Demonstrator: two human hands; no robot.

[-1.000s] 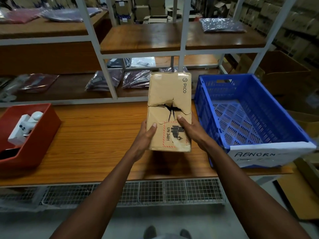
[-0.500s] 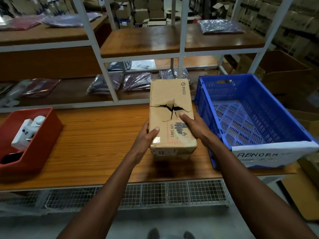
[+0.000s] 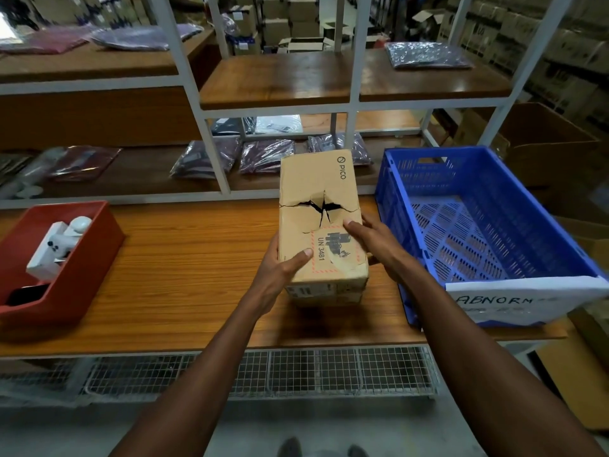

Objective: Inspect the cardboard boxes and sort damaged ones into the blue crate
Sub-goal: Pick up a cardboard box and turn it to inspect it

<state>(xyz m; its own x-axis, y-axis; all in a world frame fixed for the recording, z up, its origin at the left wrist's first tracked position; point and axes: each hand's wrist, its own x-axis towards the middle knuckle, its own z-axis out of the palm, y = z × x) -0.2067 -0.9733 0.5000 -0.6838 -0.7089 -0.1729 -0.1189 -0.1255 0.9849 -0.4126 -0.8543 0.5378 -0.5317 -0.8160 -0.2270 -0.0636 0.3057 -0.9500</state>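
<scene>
step: inspecting; both hands, left [image 3: 280, 268] and right [image 3: 372, 242], grip the box [image 3: 321, 222] over the bench [image 3: 184, 268]; top's torn | next: probably swing it right into the crate [image 3: 487, 232]

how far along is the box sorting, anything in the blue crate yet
Nothing looks sorted: the blue crate, its front label reading ABNORM, shows only its bare slatted floor. In hand: the left hand and right hand grip a PICO cardboard box over the wooden table, with a star-shaped tear across its top. Left: putting this damaged box into the crate.
</scene>
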